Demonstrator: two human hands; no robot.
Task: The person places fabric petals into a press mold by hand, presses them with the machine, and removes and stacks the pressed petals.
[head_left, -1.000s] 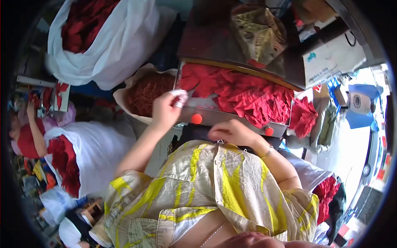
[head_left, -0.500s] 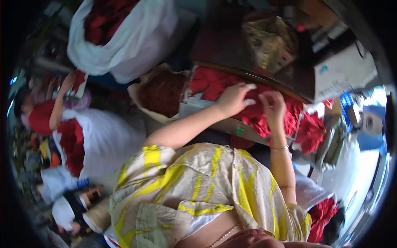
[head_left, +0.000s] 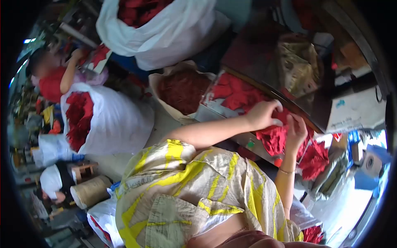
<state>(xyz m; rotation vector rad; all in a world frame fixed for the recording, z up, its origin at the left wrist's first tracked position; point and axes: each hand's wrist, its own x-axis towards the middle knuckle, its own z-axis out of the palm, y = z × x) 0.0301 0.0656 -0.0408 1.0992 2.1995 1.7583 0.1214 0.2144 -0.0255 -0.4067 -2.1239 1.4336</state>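
My left hand (head_left: 264, 115) reaches over the drawer with white-covered fingertips; its thumb and a finger are curved and apart, red material showing between them. Close on its right is my right hand (head_left: 297, 131), fingers pinched together at the edge of a red piece (head_left: 284, 116). Both hands are above a grey-edged drawer (head_left: 262, 145) holding a heap of red cloth-like pieces (head_left: 237, 91). Whether the left fingertips touch the red piece is unclear.
A sack of thin red strands (head_left: 182, 91) stands left of the drawer. Farther left are white sacks (head_left: 118, 120) of red pieces and a person in red (head_left: 51, 84). A gold bag (head_left: 298, 68) lies on the dark tabletop. More red pieces (head_left: 316, 159) hang at the drawer's right.
My left hand has moved right, from the drawer's left end to over the red heap. My right hand has risen from my waist to beside it. The view has turned and shifted.
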